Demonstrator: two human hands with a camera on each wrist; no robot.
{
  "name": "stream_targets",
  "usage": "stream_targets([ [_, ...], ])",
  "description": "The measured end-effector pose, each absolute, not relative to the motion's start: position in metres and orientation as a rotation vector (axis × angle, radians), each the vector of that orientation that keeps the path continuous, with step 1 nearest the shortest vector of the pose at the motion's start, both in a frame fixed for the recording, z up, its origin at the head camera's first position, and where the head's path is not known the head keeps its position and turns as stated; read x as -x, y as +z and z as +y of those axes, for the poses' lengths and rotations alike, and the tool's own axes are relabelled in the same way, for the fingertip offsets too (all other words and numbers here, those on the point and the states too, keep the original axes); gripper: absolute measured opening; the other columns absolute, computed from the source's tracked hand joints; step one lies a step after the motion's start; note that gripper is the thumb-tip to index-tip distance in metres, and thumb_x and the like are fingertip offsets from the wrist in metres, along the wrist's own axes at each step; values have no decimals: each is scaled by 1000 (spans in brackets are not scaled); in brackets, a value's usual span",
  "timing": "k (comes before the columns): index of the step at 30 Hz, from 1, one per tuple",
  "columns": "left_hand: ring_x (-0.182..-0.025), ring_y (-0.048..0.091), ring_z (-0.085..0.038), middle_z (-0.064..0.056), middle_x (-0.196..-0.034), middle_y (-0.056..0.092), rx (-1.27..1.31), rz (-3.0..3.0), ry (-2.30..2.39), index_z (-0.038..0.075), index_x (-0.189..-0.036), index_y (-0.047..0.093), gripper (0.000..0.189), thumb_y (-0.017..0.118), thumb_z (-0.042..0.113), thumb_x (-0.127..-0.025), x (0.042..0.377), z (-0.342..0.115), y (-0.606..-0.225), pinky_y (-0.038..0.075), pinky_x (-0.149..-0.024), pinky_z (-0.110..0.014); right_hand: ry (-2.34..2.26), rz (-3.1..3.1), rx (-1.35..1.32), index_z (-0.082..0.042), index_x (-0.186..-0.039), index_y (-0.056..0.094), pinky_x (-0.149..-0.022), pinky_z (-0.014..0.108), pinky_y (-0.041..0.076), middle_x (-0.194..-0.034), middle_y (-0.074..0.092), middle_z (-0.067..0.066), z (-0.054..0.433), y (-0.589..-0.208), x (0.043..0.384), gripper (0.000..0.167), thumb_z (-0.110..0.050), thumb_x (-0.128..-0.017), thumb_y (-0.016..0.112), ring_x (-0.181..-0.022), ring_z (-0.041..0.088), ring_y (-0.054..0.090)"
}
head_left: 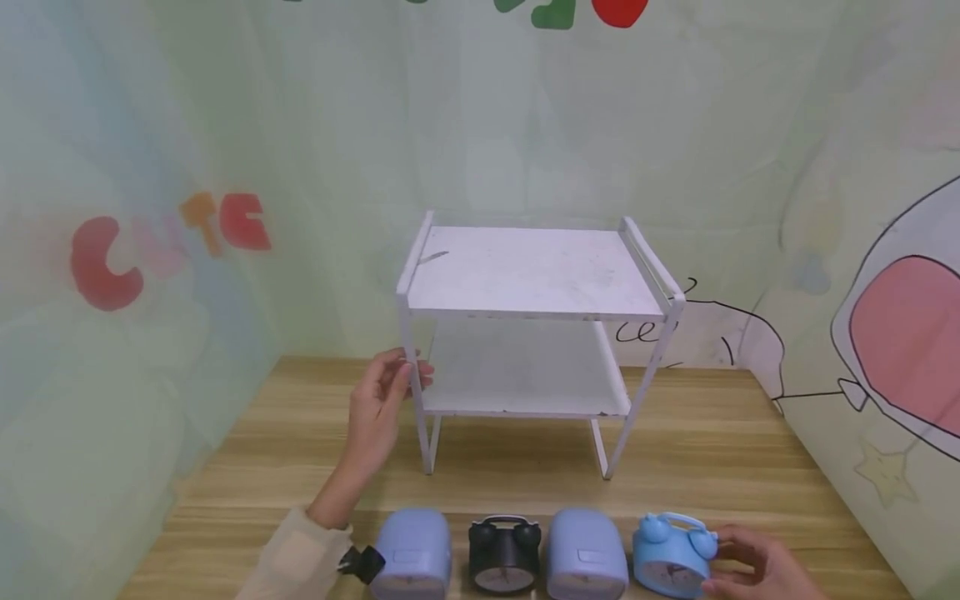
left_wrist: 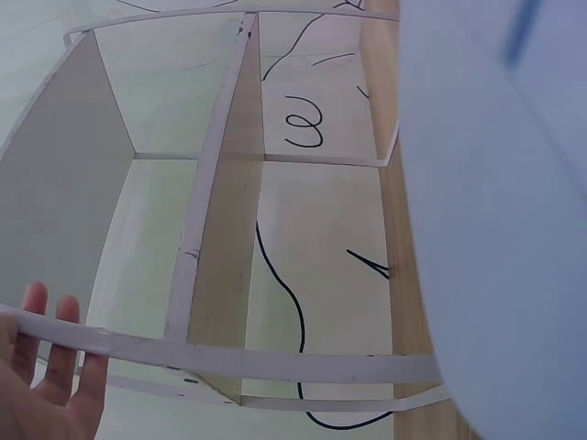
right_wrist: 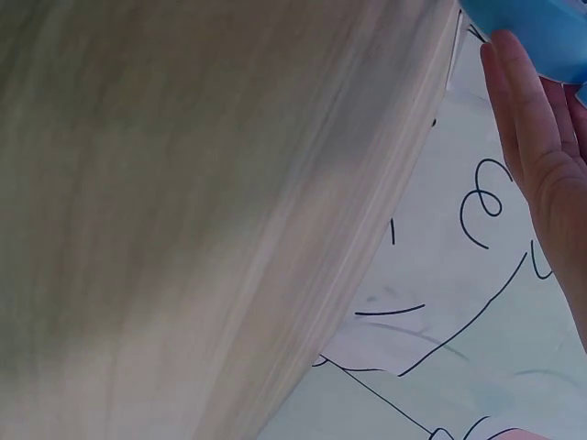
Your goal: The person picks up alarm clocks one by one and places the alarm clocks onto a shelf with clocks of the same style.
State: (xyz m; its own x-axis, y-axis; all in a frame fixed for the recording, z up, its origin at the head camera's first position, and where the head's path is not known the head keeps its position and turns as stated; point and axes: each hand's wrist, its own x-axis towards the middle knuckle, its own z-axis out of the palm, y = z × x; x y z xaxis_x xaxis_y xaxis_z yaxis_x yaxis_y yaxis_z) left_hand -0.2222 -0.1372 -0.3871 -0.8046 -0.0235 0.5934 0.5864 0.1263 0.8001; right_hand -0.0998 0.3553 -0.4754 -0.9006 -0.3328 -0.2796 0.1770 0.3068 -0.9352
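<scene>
A white two-tier shelf rack (head_left: 525, 271) stands on the wooden table. My left hand (head_left: 371, 408) grips its left front post at about the lower tier's height, with fingers reaching behind the post, as the left wrist view also shows. At the front right, my right hand (head_left: 768, 567) holds a light blue twin-bell alarm clock (head_left: 671, 554) by its right side, fingers and thumb against the body. In the right wrist view, the fingers (right_wrist: 532, 101) lie along the clock's underside edge (right_wrist: 541, 41).
In a row left of the light blue clock stand a rounded lavender-blue clock (head_left: 588, 546), a black twin-bell alarm clock (head_left: 505, 550) and another rounded lavender-blue clock (head_left: 414, 546), near my left sleeve (head_left: 296, 554). A printed cloth backdrop (head_left: 337, 167) surrounds the table (head_left: 285, 467).
</scene>
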Motion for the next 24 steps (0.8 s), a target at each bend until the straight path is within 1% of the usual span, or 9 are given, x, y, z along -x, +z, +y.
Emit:
stream_targets([
  [4,-90,69,-24,-16,-102,70,532,-1949,-1731,-1,-120,58,19,48,8,-106,223,-137,-387,61,-79,-40,-1667,2097,49,17,-128,49,-87,43,58,-122,60,15,355,-476,98,56,-8,-87,77,-108,35,63],
  [7,-90,70,-23,-16,-102,70,524,-1956,-1737,-2,-120,57,20,48,9,-106,223,-136,-387,60,-80,-45,-1693,2088,64,18,-127,49,-86,43,59,-121,61,14,355,-477,98,54,-7,-87,77,-107,34,64],
  [8,-90,70,-23,-16,-102,70,523,-1958,-1740,-3,-120,57,21,48,9,-106,223,-136,-386,60,-80,-45,-1699,2092,74,17,-126,50,-86,42,59,-121,61,14,355,-478,98,53,-6,-87,77,-107,34,64],
  [12,-89,69,-23,-16,-101,69,530,-1968,-1757,-4,-121,55,22,49,10,-106,222,-135,-384,61,-80,-39,-1706,2138,128,18,-124,51,-85,39,59,-120,61,14,354,-479,98,51,-4,-86,77,-107,30,64],
  [15,-88,69,-24,-16,-101,69,536,-1976,-1759,-4,-121,54,21,49,10,-106,223,-136,-384,61,-79,-35,-1703,2164,161,20,-124,50,-84,38,60,-120,62,16,355,-480,97,52,-4,-86,77,-106,29,64],
  [19,-88,70,-25,-16,-99,69,541,-1979,-1753,-5,-119,54,21,49,10,-106,224,-138,-385,61,-79,-37,-1696,2168,163,20,-124,51,-85,38,60,-121,62,18,354,-480,98,54,-6,-86,78,-106,27,64],
  [21,-88,70,-25,-15,-99,69,542,-1983,-1748,-3,-118,55,19,48,10,-106,224,-138,-386,61,-79,-39,-1701,2158,140,19,-125,51,-85,38,59,-122,61,18,354,-480,99,54,-6,-85,78,-106,27,64],
  [24,-88,70,-25,-15,-99,69,538,-1990,-1742,-1,-118,55,18,48,11,-106,225,-138,-386,61,-79,-41,-1690,2166,119,19,-125,51,-85,39,59,-122,61,19,354,-480,99,54,-6,-85,78,-107,30,64],
])
